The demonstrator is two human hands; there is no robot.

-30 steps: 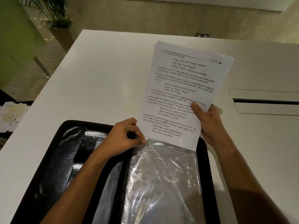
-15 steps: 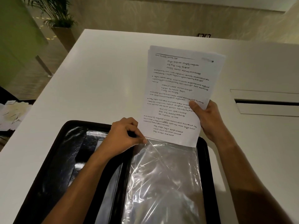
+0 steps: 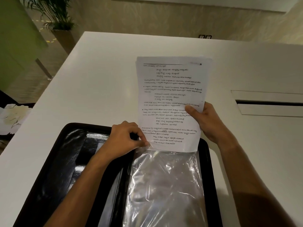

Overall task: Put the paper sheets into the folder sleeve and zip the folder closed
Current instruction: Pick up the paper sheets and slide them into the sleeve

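A black zip folder [image 3: 54, 164] lies open on the white table, near the front edge. On its right half lies a crinkled clear plastic sleeve [image 3: 165, 185]. My left hand [image 3: 124, 138] pinches the sleeve's top left corner. My right hand [image 3: 205, 118] grips a stack of printed paper sheets [image 3: 170, 99] by the right edge, held upright. The bottom edge of the sheets sits at the sleeve's top opening, its lower left corner behind the plastic.
The white table [image 3: 98, 82] stretches away beyond the folder. A recessed slot with a flap [image 3: 268, 104] sits in the table at the right. A potted plant [image 3: 60, 25] stands on the floor at the far left. Loose papers [image 3: 11, 115] lie low at the left.
The paper stack has turned from a rightward tilt to nearly straight and dropped toward me, so its bottom edge now meets the sleeve's mouth. My left hand has kept its pinch.
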